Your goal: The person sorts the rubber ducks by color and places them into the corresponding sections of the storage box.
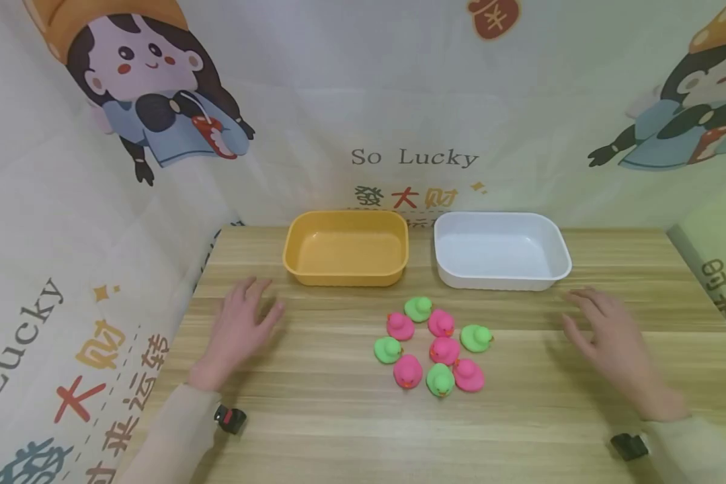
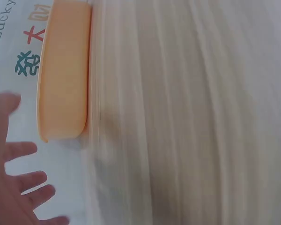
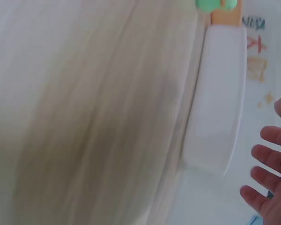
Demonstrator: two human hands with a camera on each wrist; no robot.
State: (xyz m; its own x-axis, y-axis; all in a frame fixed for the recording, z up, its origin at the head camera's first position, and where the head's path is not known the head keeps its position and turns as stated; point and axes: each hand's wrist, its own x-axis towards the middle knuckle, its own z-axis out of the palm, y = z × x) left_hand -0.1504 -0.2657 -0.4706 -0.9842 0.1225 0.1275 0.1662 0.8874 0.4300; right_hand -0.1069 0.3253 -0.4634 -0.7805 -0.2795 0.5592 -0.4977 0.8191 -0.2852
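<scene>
My left hand (image 1: 240,331) hovers over the left side of the table, fingers spread and holding nothing, just left of the yellow bin (image 1: 346,279). On the other side my right hand (image 1: 611,343) is likewise relaxed, with nothing in it, near the white bin (image 1: 502,282). Between the hands lies a loose cluster of small rubber ducks, several pink ones such as this pink duck (image 1: 444,351) and several green ones such as this green duck (image 1: 476,338). Neither hand touches a duck. In the right wrist view part of a green duck (image 3: 208,4) shows at the top edge.
Both bins stand side by side at the back of the wood-grain table (image 1: 314,430), with a narrow gap between them. Behind and to the left hangs a printed cloth (image 1: 302,121) with cartoon figures and lettering. A small black device (image 1: 230,419) sits at the left wrist.
</scene>
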